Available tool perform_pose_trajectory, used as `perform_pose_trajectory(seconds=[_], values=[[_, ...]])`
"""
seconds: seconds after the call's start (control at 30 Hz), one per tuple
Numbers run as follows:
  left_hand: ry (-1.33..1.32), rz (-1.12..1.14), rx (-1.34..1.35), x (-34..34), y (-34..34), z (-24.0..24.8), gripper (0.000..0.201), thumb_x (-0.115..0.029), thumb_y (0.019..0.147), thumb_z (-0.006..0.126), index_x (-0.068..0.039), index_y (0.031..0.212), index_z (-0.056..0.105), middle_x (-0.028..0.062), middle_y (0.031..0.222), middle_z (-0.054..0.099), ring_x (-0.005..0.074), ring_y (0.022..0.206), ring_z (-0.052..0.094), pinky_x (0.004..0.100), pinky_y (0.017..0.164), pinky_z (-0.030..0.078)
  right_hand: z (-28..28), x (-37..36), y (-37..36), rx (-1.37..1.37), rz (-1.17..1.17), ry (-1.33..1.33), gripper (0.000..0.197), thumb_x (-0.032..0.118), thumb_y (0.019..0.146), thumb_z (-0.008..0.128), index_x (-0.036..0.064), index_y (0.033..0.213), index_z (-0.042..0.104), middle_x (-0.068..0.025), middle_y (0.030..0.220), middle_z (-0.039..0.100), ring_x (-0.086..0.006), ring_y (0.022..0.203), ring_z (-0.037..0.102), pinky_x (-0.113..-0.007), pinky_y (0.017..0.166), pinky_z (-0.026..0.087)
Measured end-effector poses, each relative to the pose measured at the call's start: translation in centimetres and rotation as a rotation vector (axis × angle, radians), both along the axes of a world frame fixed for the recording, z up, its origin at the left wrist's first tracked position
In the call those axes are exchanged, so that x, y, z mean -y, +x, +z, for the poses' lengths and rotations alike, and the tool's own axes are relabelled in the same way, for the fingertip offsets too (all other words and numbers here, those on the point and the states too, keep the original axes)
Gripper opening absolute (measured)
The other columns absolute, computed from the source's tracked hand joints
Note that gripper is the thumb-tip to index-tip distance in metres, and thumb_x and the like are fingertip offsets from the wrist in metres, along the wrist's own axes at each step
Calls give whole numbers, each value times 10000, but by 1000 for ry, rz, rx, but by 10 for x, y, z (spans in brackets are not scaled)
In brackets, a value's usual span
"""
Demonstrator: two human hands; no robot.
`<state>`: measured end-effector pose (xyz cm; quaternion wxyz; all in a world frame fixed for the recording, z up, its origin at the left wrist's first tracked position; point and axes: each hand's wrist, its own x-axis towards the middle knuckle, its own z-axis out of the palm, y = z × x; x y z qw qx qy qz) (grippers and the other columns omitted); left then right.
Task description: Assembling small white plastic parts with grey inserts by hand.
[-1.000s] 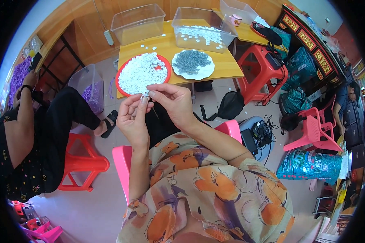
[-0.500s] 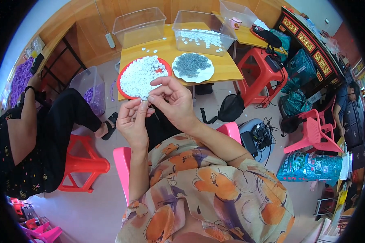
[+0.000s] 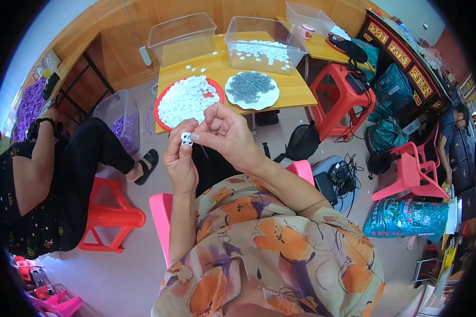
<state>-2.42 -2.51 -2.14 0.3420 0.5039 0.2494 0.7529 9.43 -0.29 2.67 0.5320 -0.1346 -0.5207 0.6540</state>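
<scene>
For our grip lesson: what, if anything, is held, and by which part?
The left hand holds a small spotted white piece at its lower edge; the right hand seems to touch its right edge.

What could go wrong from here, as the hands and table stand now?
The small white piece sits in a narrow pinch of the left hand, so it could slip and drop. The heaped red tray lies at the table's near edge; a bump might spill white pieces. The plate of grey pieces is close beside it, so the two could mix.
</scene>
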Motion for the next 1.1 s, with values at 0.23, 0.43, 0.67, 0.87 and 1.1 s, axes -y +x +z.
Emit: perform_pose_trajectory(seconds=[0.23,0.43,0.67,0.87,1.1], values=[[59,0,-18,-5,-1,-4,361,-292,850,586,17,1037,584,141,1099,565,242,1089,502,375,983,350,0,-1,3,11,72,-64,258,-15,780,633,73,842,399,-56,801,613,-89,800,595,-197,723,475],[-14,-51,136,-1,2,-5,418,-336,807,631,27,1015,605,136,1067,580,234,1086,493,369,955,369,1,2,0,-5,67,-86,244,-6,774,646,73,837,424,-46,794,609,-74,766,586,-192,705,476],[-79,-104,215,1,4,-3,414,-330,806,634,9,1041,601,128,1109,563,211,1075,498,351,948,380,0,-6,7,269,123,-56,115,117,842,604,33,879,536,-22,771,601,-45,692,549,-165,587,419],[-69,-25,127,-2,3,-8,508,-365,809,624,27,1121,544,146,1152,545,180,1010,533,290,874,429,2,-6,4,336,213,-28,172,195,880,560,43,805,590,21,684,522,-33,571,416,-169,509,337],[-1,-8,-24,-1,-7,-4,410,-291,854,584,24,1113,549,152,1139,551,202,1020,538,298,887,425,5,-2,10,356,176,35,166,176,882,551,35,795,550,23,662,499,-45,568,423,-187,504,342]])
